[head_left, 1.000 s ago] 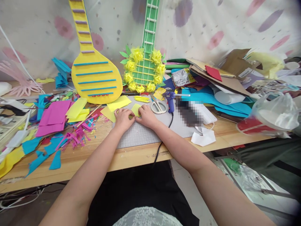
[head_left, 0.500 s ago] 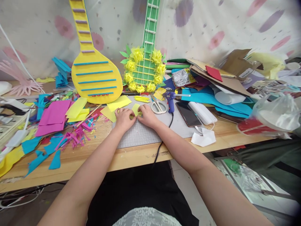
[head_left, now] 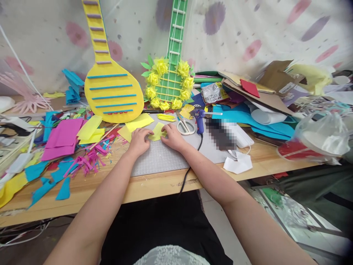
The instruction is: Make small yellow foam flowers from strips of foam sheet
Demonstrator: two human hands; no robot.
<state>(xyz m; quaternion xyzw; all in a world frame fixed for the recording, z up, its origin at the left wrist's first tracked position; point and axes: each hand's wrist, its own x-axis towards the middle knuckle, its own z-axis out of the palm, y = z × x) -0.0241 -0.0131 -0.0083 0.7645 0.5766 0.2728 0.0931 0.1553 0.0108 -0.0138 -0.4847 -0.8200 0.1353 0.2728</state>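
A small piece of yellow paper (head_left: 157,131) lies between my hands on the grey gridded cutting mat (head_left: 154,160). My left hand (head_left: 140,141) is at its left side, fingers curved and apart from the thumb, fingertips at the paper's edge. Over the right edge my right hand (head_left: 173,137) has its fingers bent down, pinching the paper against the mat. Larger yellow sheets (head_left: 141,120) lie behind my left hand. Just beyond my right hand are white-handled scissors (head_left: 186,128) and a stack of thin yellow strips (head_left: 166,117).
A blue glue gun (head_left: 199,120) with a black cord stands right of the scissors. Behind stand a yellow paper instrument (head_left: 114,92) and a green one with yellow flowers (head_left: 168,84). Magenta sheets (head_left: 62,138) and scraps lie left; a bagged red tub (head_left: 300,151) stands right.
My left hand has moved left, away from my right hand, and its fingers have opened. More of the small yellow paper shows between the hands. My right hand has barely moved.
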